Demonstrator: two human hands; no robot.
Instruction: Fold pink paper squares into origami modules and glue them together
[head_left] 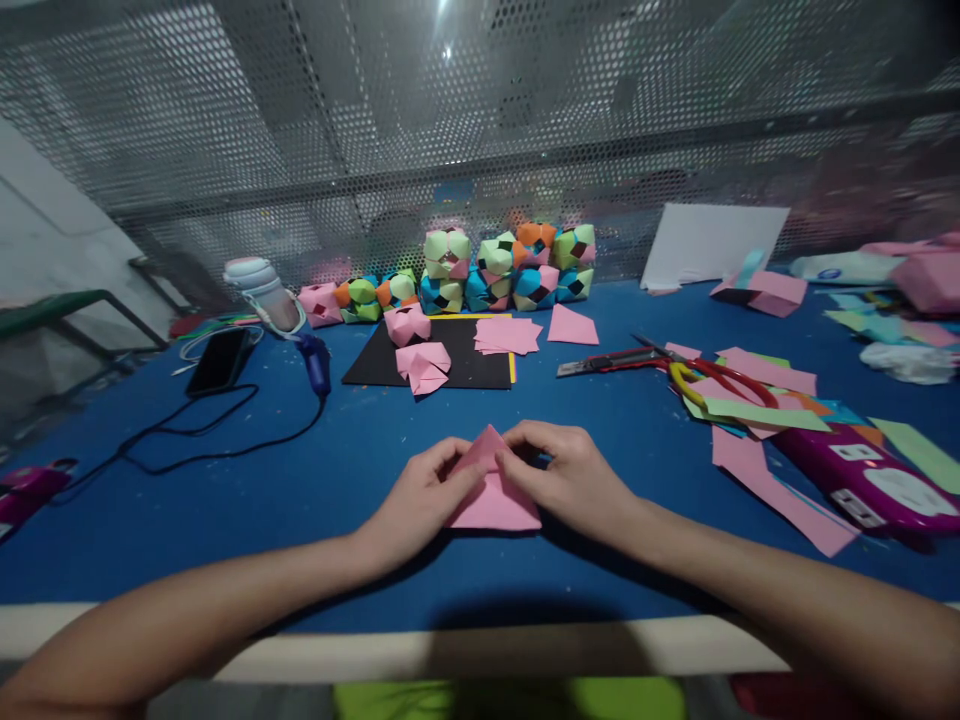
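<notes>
Close to the table's front edge, a sheet of pink paper [495,505] lies partly folded, its upper corner brought to a point. My left hand [429,490] pinches its left side, thumb on top and fingers behind. On the other side, my right hand [562,470] grips the slanted right edge with thumb and forefinger near the middle. Beyond my hands, a folded pink paper piece [424,367] and a pink paper ball [407,325] sit on a black board [472,365]. Several flat pink sheets [506,335] overlap at the board's right.
Colourful folded paper balls [448,252] are stacked against a perforated metal screen [390,120]. To the right lie a utility knife [600,362], scissors [724,385], paper scraps [780,490] and a purple case [870,480]. A phone [219,362], cable and bottle [262,295] are left.
</notes>
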